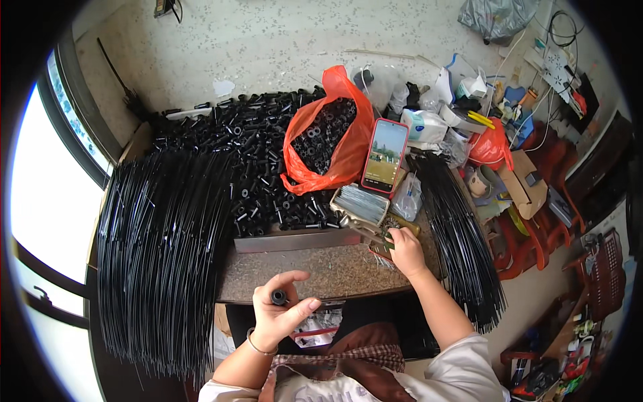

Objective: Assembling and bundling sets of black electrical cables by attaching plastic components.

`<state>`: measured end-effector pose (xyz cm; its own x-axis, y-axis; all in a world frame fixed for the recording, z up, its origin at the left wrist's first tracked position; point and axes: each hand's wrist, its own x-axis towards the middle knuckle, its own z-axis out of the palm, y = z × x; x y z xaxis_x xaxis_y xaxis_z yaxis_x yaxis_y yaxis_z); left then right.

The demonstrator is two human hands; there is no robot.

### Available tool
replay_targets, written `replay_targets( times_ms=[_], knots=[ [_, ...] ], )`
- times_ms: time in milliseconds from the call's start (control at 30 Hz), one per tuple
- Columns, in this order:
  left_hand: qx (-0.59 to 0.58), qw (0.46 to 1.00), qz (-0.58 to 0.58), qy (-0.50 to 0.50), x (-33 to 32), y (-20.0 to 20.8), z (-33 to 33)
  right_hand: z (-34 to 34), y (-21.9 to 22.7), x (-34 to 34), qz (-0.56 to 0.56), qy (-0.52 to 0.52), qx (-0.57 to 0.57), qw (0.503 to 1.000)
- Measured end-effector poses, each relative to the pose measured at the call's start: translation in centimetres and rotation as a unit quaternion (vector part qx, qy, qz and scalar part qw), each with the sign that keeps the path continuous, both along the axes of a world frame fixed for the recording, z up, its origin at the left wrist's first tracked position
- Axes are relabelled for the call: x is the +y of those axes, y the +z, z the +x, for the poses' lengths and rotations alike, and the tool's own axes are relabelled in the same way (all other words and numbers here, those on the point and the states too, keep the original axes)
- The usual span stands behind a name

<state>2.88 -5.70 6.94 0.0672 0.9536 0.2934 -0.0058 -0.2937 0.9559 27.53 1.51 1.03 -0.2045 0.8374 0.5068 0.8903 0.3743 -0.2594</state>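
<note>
1. The brown table (pixel 288 271) is carrying the whole job, and its bare front strip is serving as the working space. The step in hand is probably the readying of one black piece, with the left hand keeping it and the right hand picking small parts to go with it.
2. A big bundle of thin black strips (pixel 161 261) is hanging over the table's left side; a narrower black bundle (pixel 462 234) is draping down the right side.
3. A heap of black fittings (pixel 221 134) is spreading across the back, and a metal bar (pixel 298 241) is bordering its front.
4. An orange-red plastic bag (pixel 340 84) is standing open beside the heap, holding many small dark ring-ended pieces (pixel 321 137).
5. A phone (pixel 386 157) in a red case is leaning upright just right of that bag.
6. The left hand (pixel 274 315) is holding a piece in its curled fingers above the table's front edge, thumb and forefinger standing wide apart.
7. The right hand (pixel 405 251) is bending its fingers narrowly over the small containers; whether it is gripping anything, I cannot tell.
8. An open box (pixel 358 218) is holding thin pale rods (pixel 362 201); a small reddish tray (pixel 380 252), partly hidden by the right hand, is lying nearer the front edge.
9. The black tubular fitting (pixel 278 297) is sitting in the left hand, its round open end showing. The next move is likely calling for a fine pinch and a steady left hold.
</note>
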Motion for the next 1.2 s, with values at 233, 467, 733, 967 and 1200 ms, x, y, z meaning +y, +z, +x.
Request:
replay_targets(
  times_ms=[233,467,733,967,1200],
  knots=[
    [0.017,0.997,0.01,-0.073,-0.1,0.2,0.9,-2.1,2.3,-0.2,-0.151,-0.053,0.466,0.87],
    [0.026,0.995,0.095,-0.032,0.1,2.4,4.9,-8.2,8.1,-7.2,-0.222,0.225,0.73,0.606],
    [0.093,0.968,0.229,-0.031,-2.2,1.4,4.6,-10.0,8.7,-9.0,0.015,0.123,0.601,0.79],
    [0.041,0.985,0.157,-0.054,-2.6,1.4,3.1,-8.9,7.4,-8.7,0.018,0.183,0.476,0.86],
    [0.036,0.99,0.134,-0.017,-2.2,1.3,3.2,-9.9,7.6,-8.9,-0.023,0.222,0.552,0.804]
  ],
)
